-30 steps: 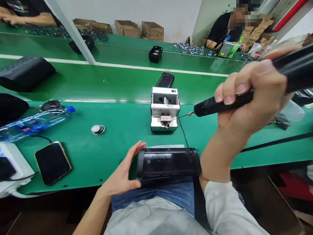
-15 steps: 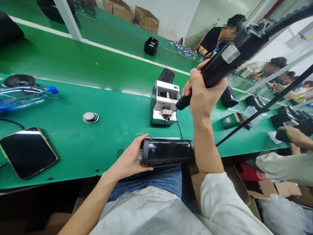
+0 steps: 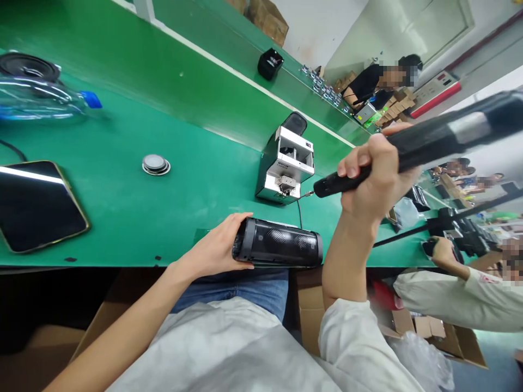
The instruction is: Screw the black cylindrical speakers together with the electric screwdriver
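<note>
My left hand grips the left end of a black speaker housing, which lies on its side at the bench's front edge. Perforated patches show on its glossy face. In my right hand, fingers wrapped round it, is a black electric screwdriver tilted down to the left. Its bit end is beside the front right of a small silver-and-black screw feeder, which stands beyond the speaker housing. Whether the bit carries a screw is too small to tell.
On the green bench lie a phone, a clear bottle, a round speaker driver and a silver disc-shaped part. A dark bar slants across the right. Co-workers sit at the far side and right.
The electric screwdriver has moved right and tipped flatter, its bit drawn away from the feeder's front outlet. My left hand still holds the speaker housing. The camera view has turned.
</note>
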`<action>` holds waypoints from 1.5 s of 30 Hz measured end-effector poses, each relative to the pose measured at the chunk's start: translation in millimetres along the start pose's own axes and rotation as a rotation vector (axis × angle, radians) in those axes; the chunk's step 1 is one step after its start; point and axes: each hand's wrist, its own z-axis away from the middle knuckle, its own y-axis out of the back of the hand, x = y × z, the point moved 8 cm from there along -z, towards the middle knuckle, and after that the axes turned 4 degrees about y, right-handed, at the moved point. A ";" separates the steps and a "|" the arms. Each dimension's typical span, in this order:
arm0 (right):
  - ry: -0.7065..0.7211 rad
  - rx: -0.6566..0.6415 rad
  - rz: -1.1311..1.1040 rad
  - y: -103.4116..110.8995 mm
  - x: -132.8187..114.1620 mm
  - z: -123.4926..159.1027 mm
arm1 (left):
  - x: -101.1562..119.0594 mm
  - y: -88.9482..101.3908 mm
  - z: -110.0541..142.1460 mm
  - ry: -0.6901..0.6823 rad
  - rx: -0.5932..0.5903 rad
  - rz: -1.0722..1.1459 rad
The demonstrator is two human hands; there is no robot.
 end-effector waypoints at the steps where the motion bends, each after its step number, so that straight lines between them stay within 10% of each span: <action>1: -0.014 -0.008 -0.021 -2.9 -7.7 3.4 | 0.6 -0.1 -0.2 -0.004 0.000 0.001; 12: -0.112 -0.094 -0.213 -50.1 -46.9 27.6 | 4.9 1.5 0.8 -0.023 0.008 0.019; 22: -0.234 -0.329 -0.195 -82.7 7.7 68.8 | 7.5 7.1 -2.1 -0.016 0.051 0.076; 33: -0.456 -0.248 -0.111 -80.1 30.1 80.1 | -29.1 -0.4 -11.0 0.025 0.108 0.103; 45: -0.332 -0.411 -0.293 -75.8 12.0 56.6 | -4.9 1.9 -2.7 0.034 -0.001 -0.013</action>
